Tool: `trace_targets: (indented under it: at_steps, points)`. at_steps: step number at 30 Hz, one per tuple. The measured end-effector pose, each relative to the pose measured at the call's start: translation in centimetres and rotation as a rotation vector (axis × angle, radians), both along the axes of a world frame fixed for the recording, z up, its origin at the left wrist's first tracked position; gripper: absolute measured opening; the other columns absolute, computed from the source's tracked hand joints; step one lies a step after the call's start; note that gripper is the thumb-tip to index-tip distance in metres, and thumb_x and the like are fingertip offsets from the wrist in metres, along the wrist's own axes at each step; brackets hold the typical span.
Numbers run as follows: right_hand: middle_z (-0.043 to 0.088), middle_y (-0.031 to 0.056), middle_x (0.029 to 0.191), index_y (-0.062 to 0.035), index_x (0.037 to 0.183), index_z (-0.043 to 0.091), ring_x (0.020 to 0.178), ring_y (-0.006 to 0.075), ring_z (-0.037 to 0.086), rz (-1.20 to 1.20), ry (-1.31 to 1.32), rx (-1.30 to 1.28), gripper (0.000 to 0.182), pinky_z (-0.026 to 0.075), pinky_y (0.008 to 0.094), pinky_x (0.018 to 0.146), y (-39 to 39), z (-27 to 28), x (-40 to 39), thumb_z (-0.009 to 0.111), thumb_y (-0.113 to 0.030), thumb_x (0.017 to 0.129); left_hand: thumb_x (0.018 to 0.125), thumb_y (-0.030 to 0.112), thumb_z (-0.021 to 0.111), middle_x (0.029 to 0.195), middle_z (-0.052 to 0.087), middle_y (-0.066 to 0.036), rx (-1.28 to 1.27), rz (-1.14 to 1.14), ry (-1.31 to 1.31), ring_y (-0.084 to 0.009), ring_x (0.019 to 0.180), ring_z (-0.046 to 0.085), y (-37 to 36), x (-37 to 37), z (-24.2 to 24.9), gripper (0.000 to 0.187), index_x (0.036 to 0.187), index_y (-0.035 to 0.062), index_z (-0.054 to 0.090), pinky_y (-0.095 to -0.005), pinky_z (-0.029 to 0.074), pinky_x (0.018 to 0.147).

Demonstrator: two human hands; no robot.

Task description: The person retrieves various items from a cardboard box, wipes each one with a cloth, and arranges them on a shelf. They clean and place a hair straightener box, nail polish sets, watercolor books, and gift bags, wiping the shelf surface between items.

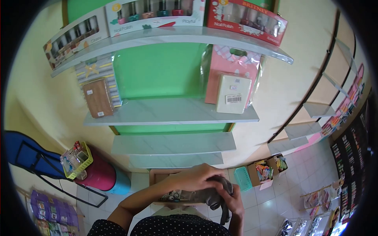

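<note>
In front of my body I hold a dark grey, soft-looking bundle (210, 198) with a strip hanging down from it; its exact kind I cannot make out. My left hand (197, 177) reaches across from the left, its fingers bent over the top of the bundle. On the right side, my right hand (234, 198) is wrapped round it. Below my hands stands a brown open box (157, 177) with small items inside, partly hidden by my left forearm.
Ahead are marbled shelves (169, 112) holding a brown wallet-like item (97, 98), a white packet (234, 94) and gift bags. Nail polish boxes (155, 15) line the top shelf. A turquoise basket (243, 179) and cartons (260, 174) sit on the floor at right; a blue chair (29, 151) stands left.
</note>
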State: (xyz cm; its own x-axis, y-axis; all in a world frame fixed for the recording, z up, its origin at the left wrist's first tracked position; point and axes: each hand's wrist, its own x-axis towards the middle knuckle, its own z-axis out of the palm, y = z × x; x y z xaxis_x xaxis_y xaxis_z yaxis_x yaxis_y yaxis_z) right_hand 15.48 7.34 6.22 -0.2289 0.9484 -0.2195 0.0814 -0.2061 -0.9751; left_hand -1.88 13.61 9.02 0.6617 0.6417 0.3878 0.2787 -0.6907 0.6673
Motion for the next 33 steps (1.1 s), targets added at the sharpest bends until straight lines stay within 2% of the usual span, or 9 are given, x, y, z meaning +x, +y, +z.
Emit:
trace_targets:
  at_steps: [1,4,7,10,12,15,17,21,33]
  points:
    - [0.055,0.0002,0.066,0.0028,0.081,0.058,0.06,0.0073,0.049,0.016,-0.003,0.005,0.021,0.041,0.0218,0.054,0.3,0.4,-0.3,0.061,-0.016,0.073,0.077,0.019,0.057,0.076,0.057,-0.007,-0.411,-0.069,0.04,-0.0165,0.067,0.053,-0.2,-1.1,-0.1,0.022,0.091,0.0024,0.053,-0.0262,0.042,0.062]
    - [0.057,0.0066,0.078,0.0049,0.083,0.057,0.068,0.0097,0.049,0.084,0.108,0.259,0.026,0.04,0.0223,0.061,1.4,1.4,-2.0,0.062,-0.018,0.072,0.081,0.021,0.053,0.068,0.053,-0.001,-0.672,0.141,-0.302,-0.0067,0.063,0.046,-1.6,-3.6,0.2,0.02,0.079,0.0007,0.053,-0.0199,0.036,0.057]
    - [0.054,0.0117,0.092,0.0053,0.083,0.057,0.08,0.0131,0.049,0.012,0.15,0.909,0.029,0.039,0.0243,0.071,3.2,2.6,-5.4,0.062,-0.021,0.071,0.083,0.021,0.05,0.07,0.051,0.002,-0.844,0.126,-0.594,-0.0037,0.065,0.045,-3.4,-3.5,-1.3,0.02,0.08,0.0011,0.051,-0.0182,0.035,0.056]
    - [0.051,0.0128,0.102,0.0046,0.095,0.053,0.09,0.0162,0.048,0.059,0.561,0.468,0.038,0.037,0.0284,0.081,4.2,3.6,-7.7,0.062,-0.023,0.071,0.084,0.018,0.047,0.074,0.052,-0.001,-0.834,0.216,-0.766,-0.0052,0.068,0.046,-4.4,-4.3,-1.8,0.018,0.085,0.0005,0.05,-0.0178,0.037,0.06]
    - [0.05,0.012,0.105,0.0038,0.109,0.043,0.095,0.0168,0.048,0.047,0.777,0.295,0.048,0.036,0.0291,0.084,5.5,4.8,-9.0,0.062,-0.019,0.071,0.084,0.016,0.045,0.08,0.052,-0.005,-0.574,0.615,-0.829,-0.0072,0.074,0.048,-5.4,-5.5,-1.1,0.017,0.089,0.0002,0.05,-0.019,0.039,0.064]
    - [0.049,0.0115,0.106,0.0026,0.112,0.041,0.094,0.02,0.05,-0.081,0.31,0.682,0.038,0.038,0.0288,0.081,10.5,6.5,-10.3,0.045,0.006,0.074,0.084,0.018,0.043,0.081,0.054,-0.006,-0.471,0.728,-0.872,-0.01,0.076,0.051,-6.2,-8.5,-4.5,0.021,0.097,0.0011,0.049,-0.0228,0.04,0.068]
    - [0.049,0.0137,0.1,0.0036,0.099,0.051,0.088,0.0285,0.05,-0.153,-0.35,1.102,0.029,0.04,0.0336,0.074,14.0,8.5,-11.6,0.049,0.001,0.07,0.085,0.022,0.042,0.077,0.055,-0.005,-0.439,0.795,-0.824,-0.0104,0.073,0.053,-7.6,-10.8,-6.5,0.025,0.1,0.0031,0.048,-0.0246,0.041,0.066]
    - [0.046,0.0141,0.091,0.0009,0.079,0.057,0.084,0.0293,0.045,-0.116,-1.058,1.152,0.025,0.036,0.0415,0.066,16.6,6.2,-15.7,0.053,-0.022,0.07,0.081,0.021,0.047,0.077,0.056,-0.005,-0.605,1.053,-0.877,-0.0118,0.074,0.054,-12.0,-14.2,-10.6,0.023,0.097,0.0044,0.049,-0.0266,0.04,0.068]
    - [0.043,0.0137,0.096,-0.0061,0.078,0.06,0.087,0.0292,0.042,0.292,-0.737,1.392,0.015,0.038,0.0407,0.072,16.1,6.8,-21.6,0.05,-0.013,0.069,0.078,0.011,0.047,0.075,0.057,-0.004,-0.639,1.315,-0.951,-0.0085,0.071,0.052,-14.8,-17.1,-12.1,0.02,0.096,0.0031,0.049,-0.0204,0.037,0.062]
